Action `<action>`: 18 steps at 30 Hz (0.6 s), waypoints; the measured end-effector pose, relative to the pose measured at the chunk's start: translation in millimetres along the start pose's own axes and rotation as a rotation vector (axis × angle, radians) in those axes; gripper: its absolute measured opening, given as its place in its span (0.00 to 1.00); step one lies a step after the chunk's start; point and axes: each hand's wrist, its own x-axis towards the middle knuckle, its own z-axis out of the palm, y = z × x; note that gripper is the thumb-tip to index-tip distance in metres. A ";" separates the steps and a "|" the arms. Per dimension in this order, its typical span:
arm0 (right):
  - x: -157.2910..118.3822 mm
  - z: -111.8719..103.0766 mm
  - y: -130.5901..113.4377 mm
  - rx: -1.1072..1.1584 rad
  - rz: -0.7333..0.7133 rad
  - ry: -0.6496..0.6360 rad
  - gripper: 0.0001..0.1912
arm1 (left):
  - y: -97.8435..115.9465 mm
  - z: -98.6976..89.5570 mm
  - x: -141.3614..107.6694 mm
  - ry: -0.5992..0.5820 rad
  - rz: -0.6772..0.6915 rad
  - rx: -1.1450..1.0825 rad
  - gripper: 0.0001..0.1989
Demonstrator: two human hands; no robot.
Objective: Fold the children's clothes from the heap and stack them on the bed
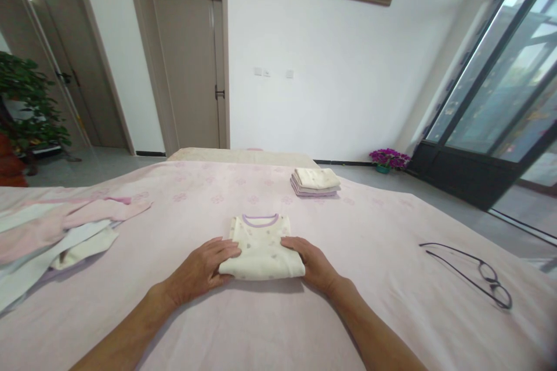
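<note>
A small cream shirt (261,252) with a lilac neckband lies partly folded on the pink bedspread (278,330), its neckline pointing away from me. My left hand (211,264) grips its left edge, fingers on top and thumb underneath at the near corner. At the opposite edge, my right hand (313,261) has its fingers on the cloth, with the thumb side hidden. The lower part of the shirt is doubled up towards the neck, making a thick rounded near edge between both hands.
Beyond the shirt to the right sits a stack of folded clothes (315,181). Loose pink and white garments (65,232) are heaped at the left. Dark-framed glasses (489,287) lie open on the right side of the bedspread.
</note>
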 end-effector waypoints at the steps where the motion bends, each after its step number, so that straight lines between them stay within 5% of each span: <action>1: 0.1 1.1 1.3 -0.003 0.011 0.007 0.23 | 0.5 -0.5 -0.3 -0.003 0.006 0.000 0.23; 8: -2.8 4.3 7.3 -0.062 0.063 0.067 0.20 | 3.3 0.9 -3.0 -0.020 -0.030 -0.032 0.32; 18: 17.9 -11.4 -4.0 0.130 0.221 -0.122 0.17 | 1.4 -0.2 -5.6 -0.036 -0.052 -0.078 0.34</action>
